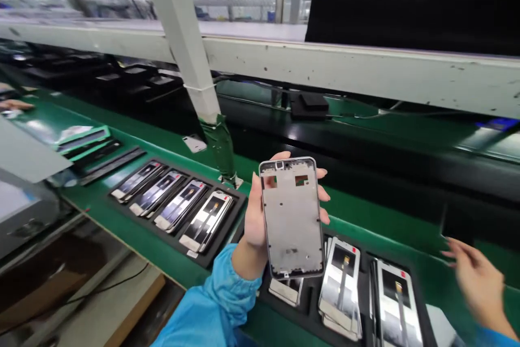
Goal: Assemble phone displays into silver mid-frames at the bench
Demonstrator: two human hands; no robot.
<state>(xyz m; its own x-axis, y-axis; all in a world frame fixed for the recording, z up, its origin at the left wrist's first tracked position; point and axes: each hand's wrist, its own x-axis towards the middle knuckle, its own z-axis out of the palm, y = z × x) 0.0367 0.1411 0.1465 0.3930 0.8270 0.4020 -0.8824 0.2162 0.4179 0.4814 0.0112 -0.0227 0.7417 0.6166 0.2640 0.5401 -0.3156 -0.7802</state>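
Note:
My left hand (255,217), in a blue sleeve, is closed around a grey phone frame (291,217). The frame is tilted up towards me, its bare inner side showing two small cut-outs near the top. Off to the right, my right hand (477,276) pinches its fingertips together over the green bench. A thin, blurred object seems to stick up from those fingers, too unclear to name. Below and beside the frame lie stacked phone screens (340,287) in a black foam tray, and another phone screen stack (398,303) sits nearer my right hand.
Left of my arm, a black tray (173,229) holds several more screen stacks. A white post (182,38), wrapped in green at its foot, rises from the green bench (134,244). Behind runs a dark belt (357,157) beneath a white beam (345,68). Another person's hand (16,104) shows far left.

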